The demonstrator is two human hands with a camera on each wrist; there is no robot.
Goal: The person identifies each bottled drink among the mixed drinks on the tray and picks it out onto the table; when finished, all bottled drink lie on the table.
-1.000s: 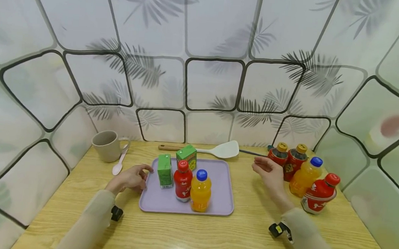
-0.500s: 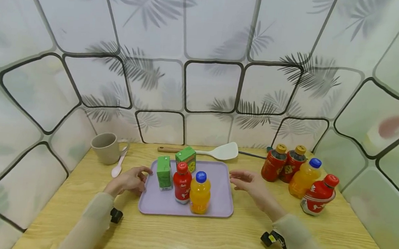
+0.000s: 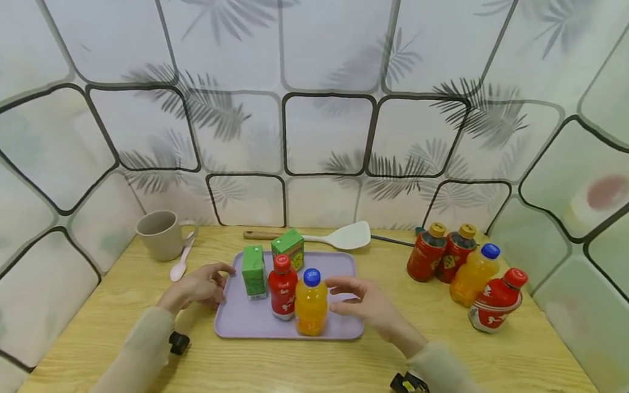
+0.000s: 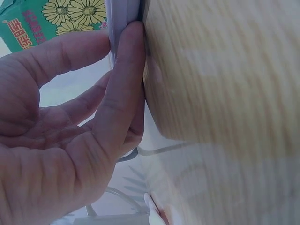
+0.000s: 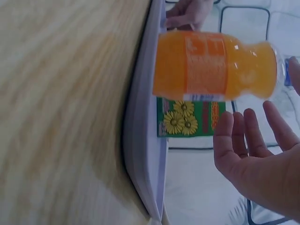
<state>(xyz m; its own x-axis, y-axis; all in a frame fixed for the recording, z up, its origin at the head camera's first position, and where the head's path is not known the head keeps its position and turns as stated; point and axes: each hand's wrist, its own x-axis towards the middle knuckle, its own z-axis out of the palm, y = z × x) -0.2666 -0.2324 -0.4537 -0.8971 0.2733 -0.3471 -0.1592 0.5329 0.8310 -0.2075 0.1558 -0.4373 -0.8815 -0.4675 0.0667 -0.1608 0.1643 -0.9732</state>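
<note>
Head view: on the table [image 3: 198, 374], the purple tray [image 3: 242, 324] is pinched at its left rim by the left hand [image 3: 198, 286], whose grip is clamped there between thumb and fingers. The orange bottle [image 3: 311, 311] is stood upright on the tray, with the red bottle [image 3: 282, 295] just to its left and the green cartons [image 3: 255, 274] farther back. The right hand [image 3: 366, 305] is held just right of the orange bottle, its grip parted; whether contact is made cannot be told.
</note>
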